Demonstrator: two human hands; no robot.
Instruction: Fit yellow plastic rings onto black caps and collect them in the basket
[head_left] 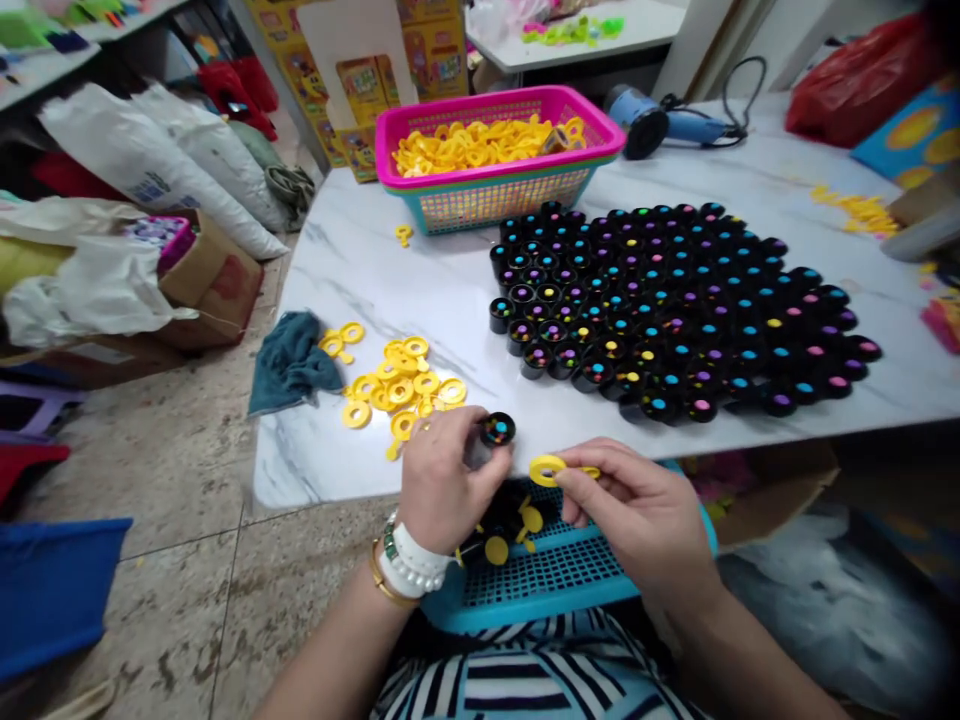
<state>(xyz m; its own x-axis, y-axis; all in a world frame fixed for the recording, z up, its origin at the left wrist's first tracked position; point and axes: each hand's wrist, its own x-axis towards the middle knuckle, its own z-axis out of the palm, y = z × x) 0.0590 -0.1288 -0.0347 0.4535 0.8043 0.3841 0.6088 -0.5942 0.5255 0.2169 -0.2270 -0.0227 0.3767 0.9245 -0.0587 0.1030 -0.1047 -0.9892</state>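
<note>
Near the table's front edge, my left hand [450,475] is closed around a small black cup [498,430] with colored bits inside, its round end turned up. To its right, my right hand [637,505] pinches a yellow ring-shaped piece with a short handle [547,470], apart from the cup. A loose pile of similar yellow ring pieces [397,380] lies on the table beyond my left hand. In my lap, below both hands, a blue basket [555,580] holds several black cups with yellow parts [496,548] on them.
Many black cups [660,300] stand packed together on the right of the white table [442,270]. Behind them are a pink-rimmed basket [397,182] of yellow pieces and a blue power tool [675,122]. A dark teal cloth [292,362] lies at the table's left edge.
</note>
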